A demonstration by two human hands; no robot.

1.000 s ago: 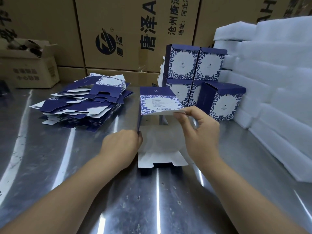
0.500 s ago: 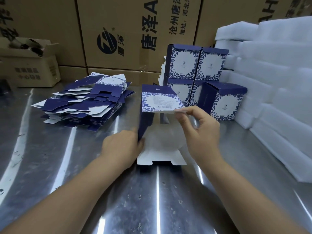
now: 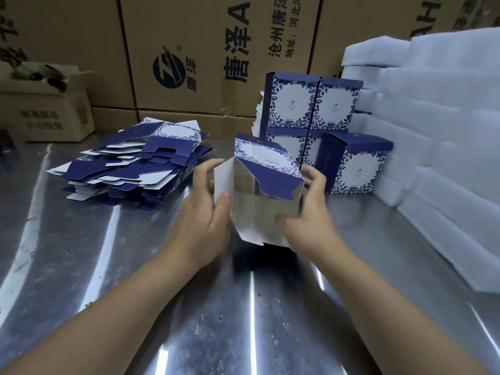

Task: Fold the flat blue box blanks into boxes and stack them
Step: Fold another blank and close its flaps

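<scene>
Steel table (image 3: pixel 81 266): left hand (image 3: pixel 201 220) and right hand (image 3: pixel 308 212) are gripping, fingers curled, a half-opened blue-patterned cardboard blank (image 3: pixel 266 169) near the folded-box stack (image 3: pixel 311 104); uneven squeezing could crease it.

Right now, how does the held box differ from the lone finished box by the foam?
The held box is tilted between left hand and right hand; the finished box stands upright. The held box has open flaps showing white; the finished box is closed. Both carry blue floral print.
</scene>
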